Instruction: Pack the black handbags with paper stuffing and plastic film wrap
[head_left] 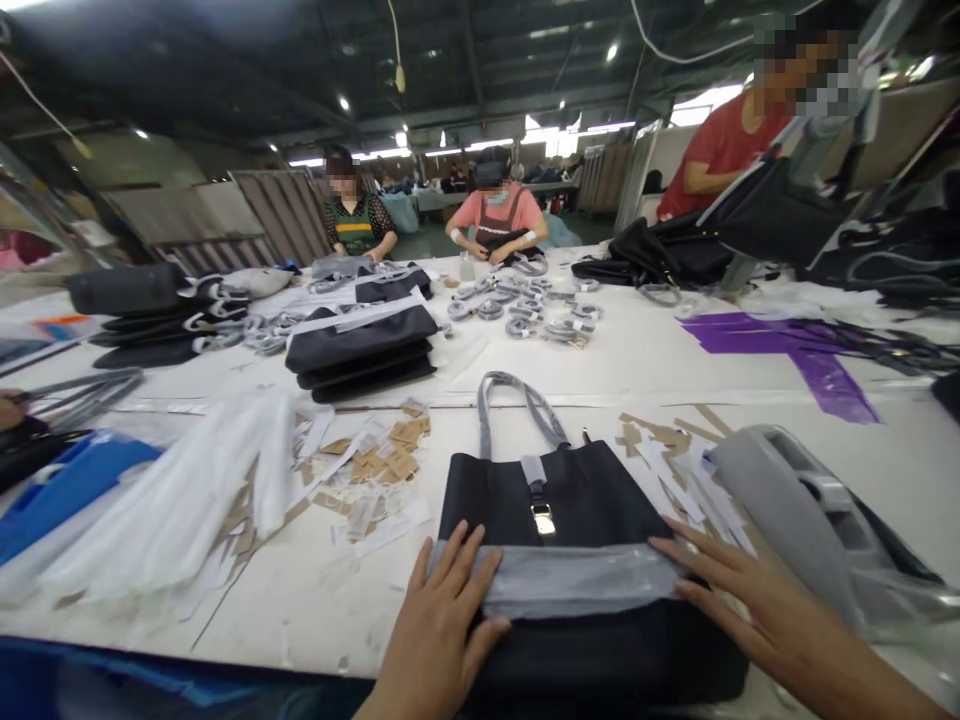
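A black handbag [577, 500] with a grey strap handle and a metal clasp lies flat on the white table [652, 360] right in front of me. A band of clear plastic film [577, 580] is wrapped across its lower part. My left hand [442, 625] lies flat with fingers spread on the left end of the film. My right hand [742, 590] rests flat on the right end, fingers stretched out. Neither hand grips anything.
A grey tape dispenser [810, 520] stands at my right. Paper and cardboard scraps [375, 465] and white plastic bags [195, 490] lie to the left, stacked black bags [360, 345] and coiled straps [525, 305] beyond. Three other people work at the far side.
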